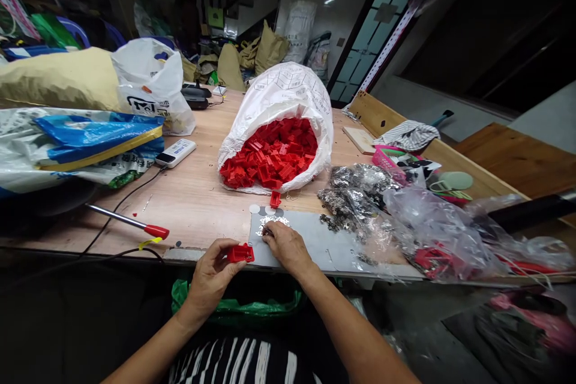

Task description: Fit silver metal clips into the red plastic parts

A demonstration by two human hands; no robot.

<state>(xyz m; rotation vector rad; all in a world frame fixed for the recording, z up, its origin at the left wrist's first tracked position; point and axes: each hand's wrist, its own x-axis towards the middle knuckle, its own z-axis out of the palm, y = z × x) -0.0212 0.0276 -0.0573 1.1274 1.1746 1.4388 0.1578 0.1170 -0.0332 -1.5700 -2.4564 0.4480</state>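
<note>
My left hand [210, 276] grips a small red plastic box-like part [240, 253] between thumb and fingers, its hollow side facing up, just over the table's front edge. My right hand [288, 247] rests at a pile of tiny silver metal pieces [269, 224] on a grey sheet [310, 225]. Its fingertips are bent together at the pile, and what they pinch, if anything, is hidden. Behind the pile, one loose red part [275, 198] lies before the mouth of a white woven sack [288, 87]. Many more red parts [276, 153] fill the sack.
Clear bags of dark metal pieces [355, 192] and crumpled plastic [432, 216] lie to the right. A red-tipped lever [155, 231], a white device with a cable [176, 153] and bulky bags [90, 138] are on the left. A green bag [256, 307] hangs open below the edge.
</note>
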